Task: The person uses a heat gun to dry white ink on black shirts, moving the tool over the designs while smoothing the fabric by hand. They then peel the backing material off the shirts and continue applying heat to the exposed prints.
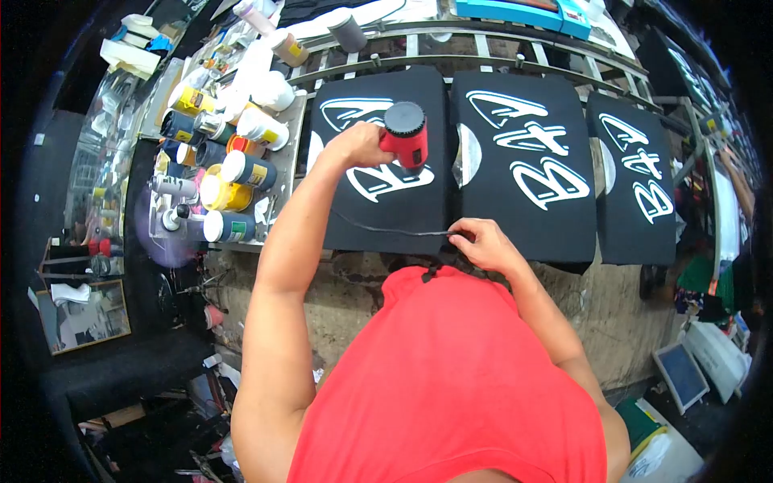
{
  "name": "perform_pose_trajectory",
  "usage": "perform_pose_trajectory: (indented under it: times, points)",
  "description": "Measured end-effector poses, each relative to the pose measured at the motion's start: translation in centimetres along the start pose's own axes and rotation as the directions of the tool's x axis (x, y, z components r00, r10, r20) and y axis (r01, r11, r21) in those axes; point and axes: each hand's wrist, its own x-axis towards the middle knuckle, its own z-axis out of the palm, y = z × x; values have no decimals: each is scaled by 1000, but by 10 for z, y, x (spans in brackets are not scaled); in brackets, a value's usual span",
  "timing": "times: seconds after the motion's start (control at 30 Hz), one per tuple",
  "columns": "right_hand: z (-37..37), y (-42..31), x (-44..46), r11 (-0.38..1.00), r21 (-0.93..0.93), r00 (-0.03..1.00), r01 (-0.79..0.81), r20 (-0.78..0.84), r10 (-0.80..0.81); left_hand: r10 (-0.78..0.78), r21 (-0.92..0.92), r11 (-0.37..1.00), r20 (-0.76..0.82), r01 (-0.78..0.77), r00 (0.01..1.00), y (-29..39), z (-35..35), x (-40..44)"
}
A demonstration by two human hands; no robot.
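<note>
My left hand (360,146) is closed around the handle of a red heat gun (410,149) with a black round cap. Its nozzle points down at the white lettering on a black shirt (386,211), which is stretched over a flat board. A thin dark cord (386,231) runs across the front part of that shirt. Between thumb and fingers, my right hand (486,245) pinches the cord near the shirt's front right corner. To the right lie a second printed black shirt (519,97) and a third one (609,241), with similar white lettering.
Many ink tubs (248,170) and bottles crowd a side table at the left. Behind the shirts runs a metal rail frame (475,63), with a grey container (346,30) near it. A blue object (515,10) sits at the back. Framed screens (681,377) lean at the right.
</note>
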Motion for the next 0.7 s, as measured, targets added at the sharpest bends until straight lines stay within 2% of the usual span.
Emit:
perform_pose_trajectory:
  times: [0.07,0.13,0.2,0.27,0.43,0.5,0.63,0.7]
  points:
    - [0,-1,2,1000,1,1000,10,2,-10,2,20,1000,-11,-1,1000,-15,1,-2]
    - [2,-3,2,999,24,998,-49,50,47,-63,91,994,-53,67,997,-26,2,-6]
    - [4,-4,3,999,16,997,-45,57,44,-71,67,995,-39,73,997,-34,0,-11]
    - [5,-5,4,999,7,997,-38,64,37,-69,16,998,40,69,997,-39,-5,-20]
    - [9,-5,6,1000,1,998,-16,69,16,-119,83,989,-56,124,991,-53,-7,-35]
    - [9,-8,6,1000,1,997,-26,74,26,-198,26,980,50,196,979,-58,-13,-46]
    - [12,-9,8,999,-9,994,-44,102,45,-194,70,978,-37,196,980,-65,-15,-68]
    - [18,-6,9,1000,-2,995,-8,102,8,-270,41,963,58,268,961,-69,-22,-76]
